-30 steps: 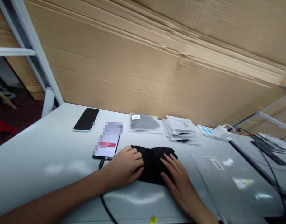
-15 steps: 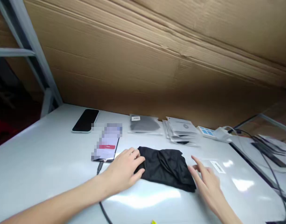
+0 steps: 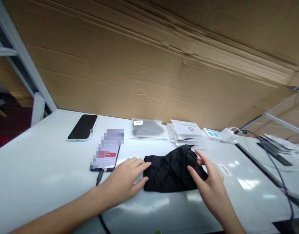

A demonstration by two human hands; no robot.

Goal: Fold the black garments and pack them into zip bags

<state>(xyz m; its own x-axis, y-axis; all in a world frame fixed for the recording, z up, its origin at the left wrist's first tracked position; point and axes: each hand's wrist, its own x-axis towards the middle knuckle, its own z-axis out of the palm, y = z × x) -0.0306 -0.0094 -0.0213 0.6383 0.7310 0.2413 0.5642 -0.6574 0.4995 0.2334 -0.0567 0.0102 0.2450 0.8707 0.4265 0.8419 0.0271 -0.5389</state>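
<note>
On the tabletop (image 3: 37, 169), black cloth (image 3: 164, 172): likely light, limp, best gripped at folds. My right fingers (image 3: 204, 158), half-closed, hold its right end; my left fingers (image 3: 141, 167), parted, touch its left edge.

Pixelation hides part of the lit phone (image 3: 109, 161)

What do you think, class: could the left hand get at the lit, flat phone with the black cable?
Probably yes: the left hand is close beside the lit, flat phone, and nothing lies over its screen; only its black cable passes beneath the forearm.
</note>
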